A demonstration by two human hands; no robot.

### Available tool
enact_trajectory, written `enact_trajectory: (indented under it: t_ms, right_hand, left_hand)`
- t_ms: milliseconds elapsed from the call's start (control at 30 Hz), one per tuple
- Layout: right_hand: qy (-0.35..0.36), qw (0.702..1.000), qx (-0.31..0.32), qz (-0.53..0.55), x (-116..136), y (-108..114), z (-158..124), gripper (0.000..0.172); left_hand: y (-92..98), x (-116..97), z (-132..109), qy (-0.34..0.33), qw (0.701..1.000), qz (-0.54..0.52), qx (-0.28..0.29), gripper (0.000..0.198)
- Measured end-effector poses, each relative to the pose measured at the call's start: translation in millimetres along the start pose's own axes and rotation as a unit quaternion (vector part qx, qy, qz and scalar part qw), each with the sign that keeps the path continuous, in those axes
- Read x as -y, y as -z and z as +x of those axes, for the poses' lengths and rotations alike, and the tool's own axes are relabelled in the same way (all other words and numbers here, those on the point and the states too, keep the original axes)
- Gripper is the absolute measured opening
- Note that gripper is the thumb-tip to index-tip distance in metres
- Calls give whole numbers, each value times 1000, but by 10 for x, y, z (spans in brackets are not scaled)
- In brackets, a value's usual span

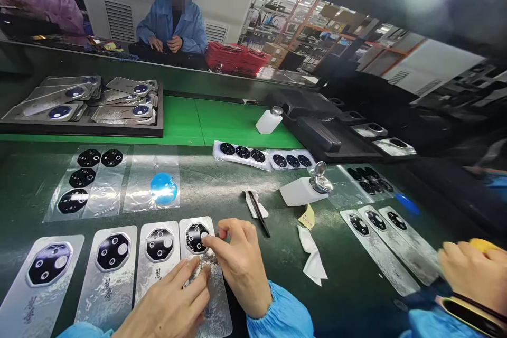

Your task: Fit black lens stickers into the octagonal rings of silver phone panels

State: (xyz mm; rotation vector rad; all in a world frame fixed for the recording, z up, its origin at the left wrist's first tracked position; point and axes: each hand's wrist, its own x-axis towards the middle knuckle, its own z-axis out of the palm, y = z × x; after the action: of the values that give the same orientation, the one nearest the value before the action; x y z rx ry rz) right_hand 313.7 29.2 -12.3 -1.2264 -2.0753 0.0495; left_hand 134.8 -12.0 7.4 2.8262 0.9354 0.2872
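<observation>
Near left, a silver panel (218,307) is touched by the outspread left hand (168,296); the right hand (242,261) grip cannot be determined

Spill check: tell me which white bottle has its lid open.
The nearer bottle, beside the yellow slip: its metal lid stands up. The farther bottle, on the green mat, has its cap down.

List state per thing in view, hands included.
Four near-left panels: flat, side by side
Left hand: fingers extended, on panels
Right hand: fingers bent, at rightmost of four
Tray: loaded with stacked panels
Front bottle: lid raised
Rear bottle: lid apparently down
Black tool: lying partly on tissue
</observation>
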Motion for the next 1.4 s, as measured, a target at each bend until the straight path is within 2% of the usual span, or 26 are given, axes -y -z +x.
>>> enact_trajectory:
  t_ms: [67,200,333,433,533,667,733,800,833,867,933,967,1000,1067,1133,1200,1267,1300,1400]
  right_hand:
    - [-6,999,20,32,-45,18,40,22]
    - [-77,988,56,123,-172,17,157,15]
    - [-87,990,94,66,-233,-131,240,19]
    - [-96,988,102,71,-253,-241,296,20]
    - [-114,981,108,110,-289,-282,367,14]
    - [-151,967,109,173,-319,-282,450,11]
    - [-174,959,103,196,-314,-264,475,12]
    - [-201,952,95,209,-305,-230,489,14]
    - [-213,949,91,214,-300,-209,491,15]
    - [-225,945,88,219,-296,-188,491,15]
    - [-243,938,85,230,-284,-159,488,16]
    - [-249,935,86,237,-275,-156,486,16]
    - [-253,932,88,244,-262,-162,485,16]
    - [-256,927,92,258,-228,-196,482,18]
    - [-254,925,93,268,-207,-220,471,22]
    - [-249,926,83,271,-253,-168,440,27]
    - [-241,931,60,268,-425,8,381,32]
    - [-238,934,45,264,-567,142,343,35]
    - [-225,944,-16,240,-1146,620,220,61]
  left_hand:
    - [-4,7,-3,2,1000,-3,-5,33]
    - [-87,38,-39,-9,999,0,-33,32]
    - [-248,74,-84,-29,998,21,-54,27]
    - [-338,96,-96,-40,996,49,-66,27]
    - [-338,127,-80,-58,993,60,-78,26]
    - [-244,162,-54,-79,989,53,-115,24]
    - [-206,152,-68,-70,988,8,-137,23]
    - [-195,121,-100,8,981,-77,-177,26]
    - [-199,101,-116,81,967,-133,-200,32]
    - [-206,82,-127,168,942,-196,-217,38]
    - [-222,55,-124,322,856,-343,-214,51]
    - [-225,49,-109,362,807,-424,-194,56]
    - [-222,49,-87,375,760,-503,-167,60]
    - [-194,56,-30,358,681,-627,-120,65]
    - [-144,63,23,334,628,-695,-103,67]
    - [-88,63,59,324,597,-727,-100,68]
    - [-48,60,76,323,582,-740,-101,72]
    - [-37,59,79,326,577,-742,-100,74]
    - [-44,66,74,334,568,-745,-103,77]
